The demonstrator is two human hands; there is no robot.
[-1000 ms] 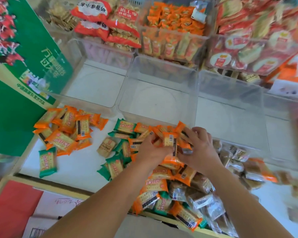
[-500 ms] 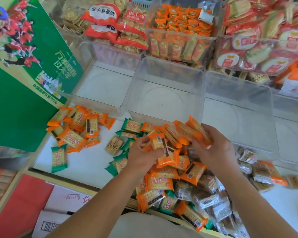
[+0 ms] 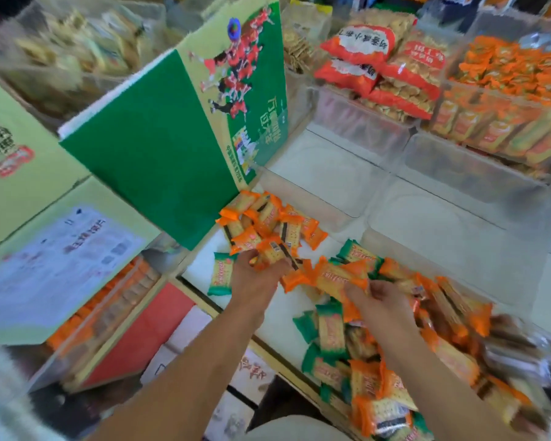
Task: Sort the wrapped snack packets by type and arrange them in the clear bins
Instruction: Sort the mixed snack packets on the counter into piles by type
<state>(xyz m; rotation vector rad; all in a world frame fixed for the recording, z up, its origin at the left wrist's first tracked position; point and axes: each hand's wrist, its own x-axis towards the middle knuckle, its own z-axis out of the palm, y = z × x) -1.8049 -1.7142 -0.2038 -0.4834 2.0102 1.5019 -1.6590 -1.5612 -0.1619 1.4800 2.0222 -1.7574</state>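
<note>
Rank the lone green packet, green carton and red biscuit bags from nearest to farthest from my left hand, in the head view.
1. Lone green packet, just left of left hand.
2. Green carton, behind-left.
3. Red biscuit bags, far back right.

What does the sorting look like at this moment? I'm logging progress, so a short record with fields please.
left hand: grips orange packets at the edge of the orange pile
right hand: holds an orange bundle above the mixed pile
lone green packet: lies beside the left hand
clear bins: the two behind the piles hold no packets
green carton: stands left of the orange pile
</note>
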